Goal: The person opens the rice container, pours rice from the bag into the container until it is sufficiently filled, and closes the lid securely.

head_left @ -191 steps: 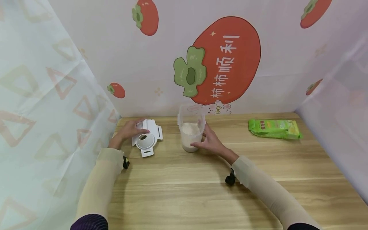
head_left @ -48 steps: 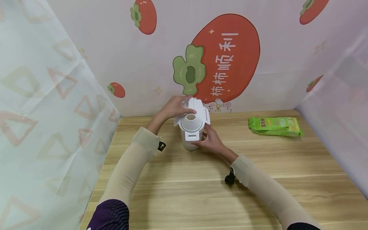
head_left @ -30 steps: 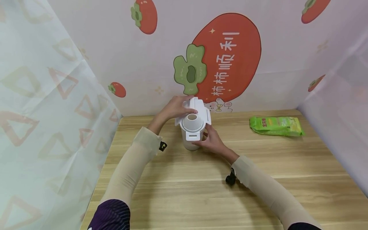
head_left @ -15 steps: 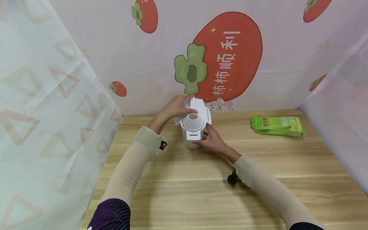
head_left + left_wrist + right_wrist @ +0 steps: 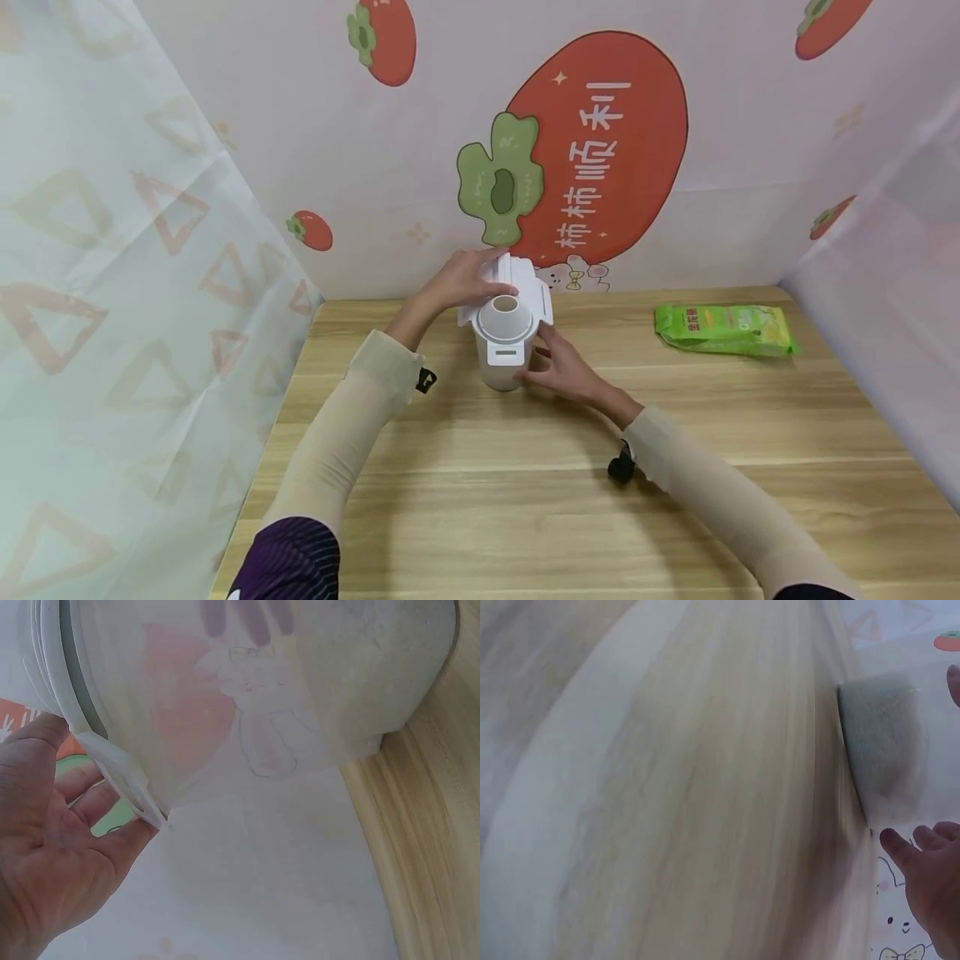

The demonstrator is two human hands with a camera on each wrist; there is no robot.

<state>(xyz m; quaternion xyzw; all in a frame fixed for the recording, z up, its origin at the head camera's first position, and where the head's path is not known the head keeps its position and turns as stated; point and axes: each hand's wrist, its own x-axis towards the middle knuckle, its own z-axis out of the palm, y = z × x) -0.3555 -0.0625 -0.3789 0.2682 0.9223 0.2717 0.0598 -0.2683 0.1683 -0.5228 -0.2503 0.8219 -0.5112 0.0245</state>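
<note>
A clear plastic container (image 5: 497, 377) with white grains in its lower part stands upright at the back of the table. A white lid (image 5: 516, 332) with a round spout and side tabs lies over its mouth. My left hand (image 5: 462, 279) grips the back part of the lid, thumb on top. In the left wrist view, the left hand (image 5: 64, 832) has fingers and thumb at the lid's edge. My right hand (image 5: 566, 364) is at the container's right side, its fingers loosely spread around the wall. The right wrist view shows this hand (image 5: 934, 877) beside the grain-filled base (image 5: 885, 750).
A green packet (image 5: 723, 328) lies flat at the back right of the wooden table (image 5: 480, 508). Printed cloth walls (image 5: 420, 150) rise close behind the container and along the left and right sides.
Over several seconds my left hand has carried the lid from the left onto the container. In the last half second my right hand has loosened and shifted slightly right.
</note>
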